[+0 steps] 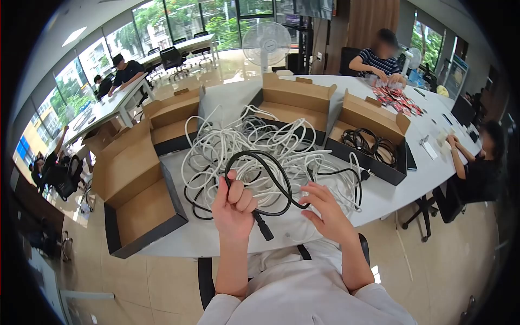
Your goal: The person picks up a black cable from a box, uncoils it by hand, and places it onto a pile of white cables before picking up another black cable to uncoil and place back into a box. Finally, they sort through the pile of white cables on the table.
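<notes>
My left hand (235, 203) is closed around a black power cable (286, 187), which is bent into a loop above the table's front edge. A black plug end (264, 226) of a cable hangs just below that hand. My right hand (329, 215) has its fingers apart and curved, with the loop's right side at its fingertips; a firm grip does not show. Behind both hands lies a large tangled heap of white cables (227, 138), with some black ones mixed in. Another black plug (364, 175) rests at the heap's right side.
Open cardboard boxes surround the heap: a left box (141, 216), two at the back, and a right box (374, 162) containing coiled black cables (368, 145). A person (379, 57) handles red packets (398, 100) across the white table (390, 195); another sits at the right.
</notes>
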Motion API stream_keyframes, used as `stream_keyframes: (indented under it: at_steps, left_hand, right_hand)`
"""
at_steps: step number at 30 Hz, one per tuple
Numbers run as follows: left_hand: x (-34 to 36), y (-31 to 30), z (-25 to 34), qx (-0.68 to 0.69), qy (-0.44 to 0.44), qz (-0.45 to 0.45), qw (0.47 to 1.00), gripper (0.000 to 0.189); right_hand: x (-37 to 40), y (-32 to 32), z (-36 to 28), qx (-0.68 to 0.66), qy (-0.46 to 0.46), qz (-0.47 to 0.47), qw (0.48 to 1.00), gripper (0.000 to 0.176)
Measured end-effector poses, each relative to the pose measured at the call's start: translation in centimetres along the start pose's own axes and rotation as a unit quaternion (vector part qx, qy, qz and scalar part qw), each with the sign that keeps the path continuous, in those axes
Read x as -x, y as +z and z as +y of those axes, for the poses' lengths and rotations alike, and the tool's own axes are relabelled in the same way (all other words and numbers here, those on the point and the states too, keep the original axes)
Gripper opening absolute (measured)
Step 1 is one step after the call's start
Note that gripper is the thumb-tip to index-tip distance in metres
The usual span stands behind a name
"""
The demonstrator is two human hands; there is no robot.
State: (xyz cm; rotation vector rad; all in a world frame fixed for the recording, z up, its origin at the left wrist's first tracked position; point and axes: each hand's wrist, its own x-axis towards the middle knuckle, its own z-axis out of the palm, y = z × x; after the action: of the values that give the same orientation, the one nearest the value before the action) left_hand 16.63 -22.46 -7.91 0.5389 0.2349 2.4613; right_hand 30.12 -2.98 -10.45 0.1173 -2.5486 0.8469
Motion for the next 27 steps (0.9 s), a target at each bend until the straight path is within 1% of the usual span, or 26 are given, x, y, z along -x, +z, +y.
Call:
stream_keyframes:
  at_steps: [1, 4, 7, 8, 11, 14, 16, 20, 22, 23, 25, 27]
  left_hand:
    - [0.2, 0.1, 0.3, 0.005, 0.004, 0.008, 1.000, 0.029]
    - [0.5, -0.5, 0.8, 0.030, 0.024, -0.036, 0.999, 0.032]
    - [0.7, -1.3, 1.1, 0.077, 0.030, -0.047, 0.996, 0.034]
    - [0.8, -1.4, 1.2, 0.074, 0.029, -0.049, 0.996, 0.035]
    - [1.0, -1.3, 1.4, 0.061, 0.023, -0.047, 0.997, 0.036]
    - [1.3, -0.9, 0.9, 0.029, 0.008, -0.039, 0.999, 0.037]
    - [1.2, -0.7, 0.3, 0.002, -0.005, -0.054, 0.999, 0.038]
    - [0.5, -0.7, -0.8, -0.077, -0.002, -0.138, 0.988, 0.039]
    - [-0.3, -0.7, -1.2, -0.144, 0.024, -0.186, 0.972, 0.041]
    - [-0.7, -0.6, -1.4, -0.176, 0.037, -0.211, 0.961, 0.043]
    - [-1.4, 0.2, -1.9, -0.179, 0.045, -0.220, 0.958, 0.047]
    - [-2.2, 0.6, -2.6, -0.166, 0.052, -0.231, 0.957, 0.049]
  right_hand:
    - [-0.3, 0.2, 0.3, 0.012, -0.012, 0.012, 1.000, 0.029]
    - [-1.1, 0.2, -0.5, -0.017, -0.006, 0.090, 0.996, 0.027]
    - [-1.6, 0.7, -0.6, -0.030, 0.018, 0.140, 0.989, 0.027]
    - [-1.9, 0.7, -0.9, -0.013, -0.011, 0.177, 0.984, 0.031]
    - [-2.4, 1.4, -0.6, -0.069, -0.017, 0.253, 0.965, 0.032]
    - [-3.0, 1.1, -0.7, -0.103, 0.029, 0.318, 0.942, 0.030]
    - [-3.5, 0.2, -0.9, -0.132, 0.037, 0.328, 0.935, 0.029]
    - [-4.6, -1.4, -0.2, -0.191, 0.054, 0.328, 0.924, 0.029]
    - [-5.3, -1.9, 0.3, -0.234, 0.051, 0.331, 0.913, 0.029]
    - [-5.5, -2.2, 0.5, -0.271, 0.060, 0.314, 0.908, 0.029]
    - [-5.7, -2.7, 1.1, -0.343, 0.076, 0.279, 0.894, 0.028]
    - [-5.7, -2.6, 1.6, -0.378, 0.083, 0.247, 0.888, 0.028]
